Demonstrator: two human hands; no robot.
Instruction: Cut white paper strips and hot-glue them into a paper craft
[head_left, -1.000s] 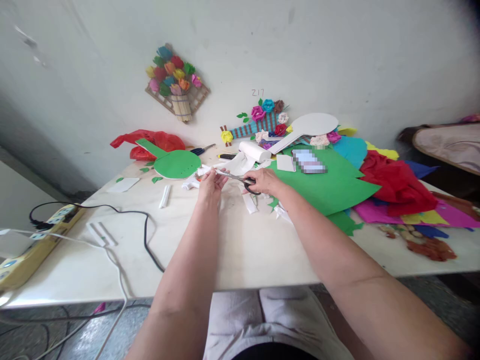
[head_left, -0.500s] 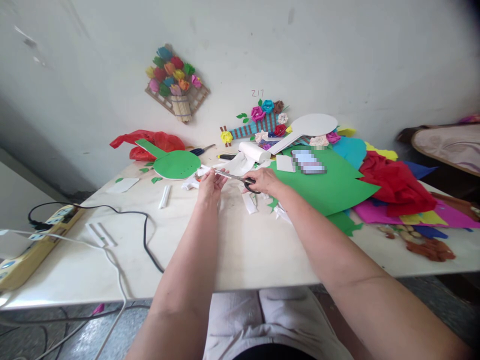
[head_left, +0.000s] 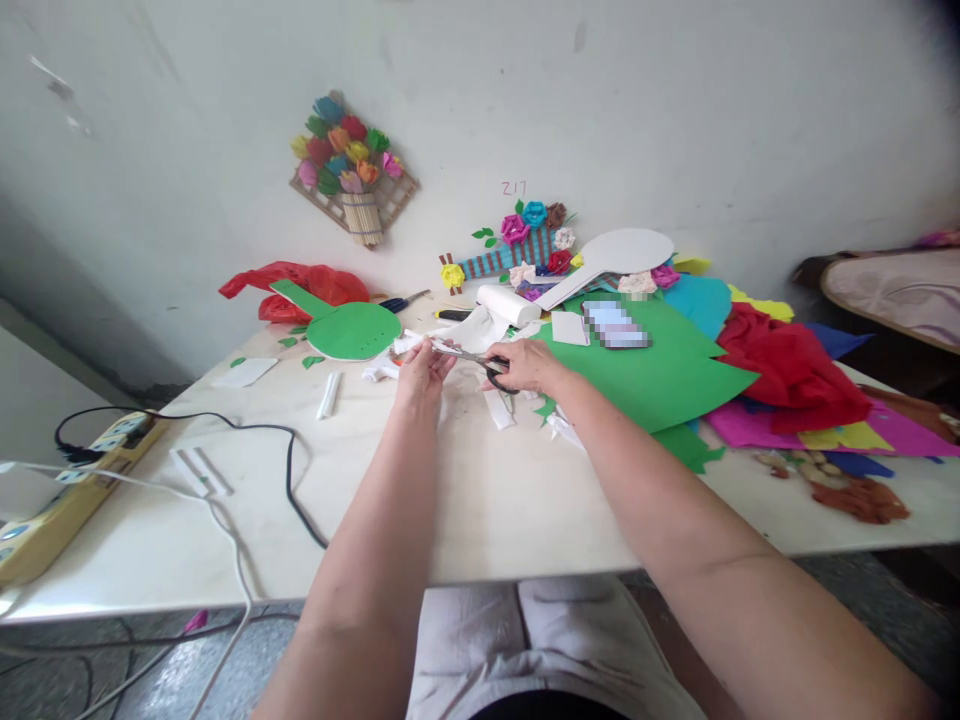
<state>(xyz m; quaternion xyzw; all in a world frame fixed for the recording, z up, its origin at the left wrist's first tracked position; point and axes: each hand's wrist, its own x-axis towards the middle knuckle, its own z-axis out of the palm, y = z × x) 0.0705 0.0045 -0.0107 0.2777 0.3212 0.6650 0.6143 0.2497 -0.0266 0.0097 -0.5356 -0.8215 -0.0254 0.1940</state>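
Note:
My right hand (head_left: 531,364) is closed round the black handles of the scissors (head_left: 474,357), whose blades point left toward my left hand (head_left: 426,370). The fingers of my left hand pinch a small piece of white paper at the blade tips; its exact shape is hard to make out. White paper scraps (head_left: 500,408) lie on the table under the scissors. Behind my hands rests a roll of white paper (head_left: 508,305), partly unrolled. The round green piece with a handle (head_left: 355,331) lies left of my left hand.
Green sheets (head_left: 660,375), a phone (head_left: 616,325) and red crepe paper (head_left: 795,370) cover the right side. A white paddle shape (head_left: 628,250) leans at the back. A power strip (head_left: 45,515) and cables (head_left: 291,470) lie at the left. Paper flowers (head_left: 345,145) hang on the wall.
The scissors' handles have spread slightly in my right hand, and the blades look a little more parted. My left hand has barely moved.

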